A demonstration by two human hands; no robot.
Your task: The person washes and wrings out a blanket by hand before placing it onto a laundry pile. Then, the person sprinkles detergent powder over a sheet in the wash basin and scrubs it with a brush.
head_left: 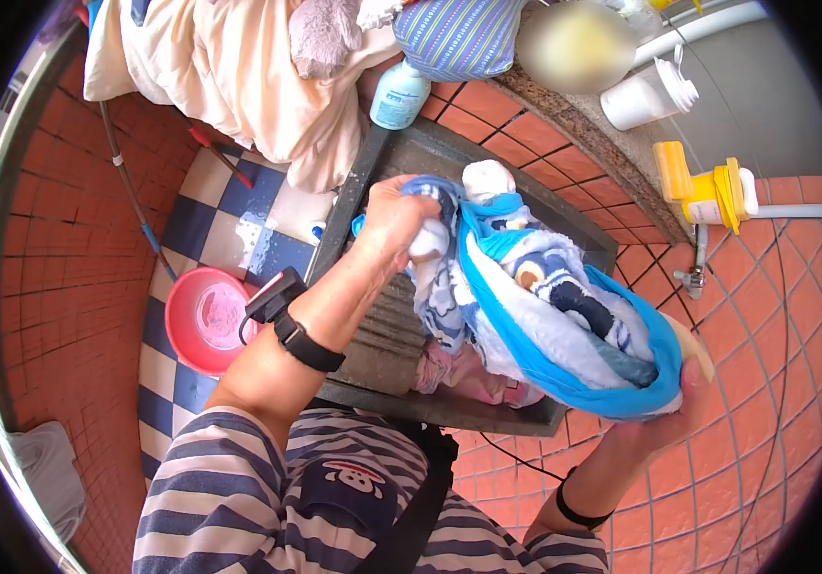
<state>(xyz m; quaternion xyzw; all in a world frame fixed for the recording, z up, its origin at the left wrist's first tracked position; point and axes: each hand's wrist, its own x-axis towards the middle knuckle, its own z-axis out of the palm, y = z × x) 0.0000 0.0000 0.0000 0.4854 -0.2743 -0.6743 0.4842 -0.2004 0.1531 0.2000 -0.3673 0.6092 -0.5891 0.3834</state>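
Observation:
A thick plush blanket (pixel 564 316), white and blue with a bright blue border, hangs bunched between my two hands over a dark sink (pixel 373 335) with a ribbed washboard side. My left hand (pixel 399 222) is closed round the blanket's gathered left end. At the lower right my right hand (pixel 674 402) grips the blue border from beneath, its fingers partly hidden by the cloth. Pink cloth (pixel 468 375) lies in the sink below the blanket. A white bundled piece (pixel 489 180) pokes up behind the blue border near the sink's far side.
Behind the sink stand a light blue bottle (pixel 399 96), a striped cushion (pixel 457 36) and a cream cloth pile (pixel 239 77). A white bottle (pixel 648 93) and yellow container (pixel 712 196) are upper right. A pink basin (pixel 208 320) sits on the checkered floor at left.

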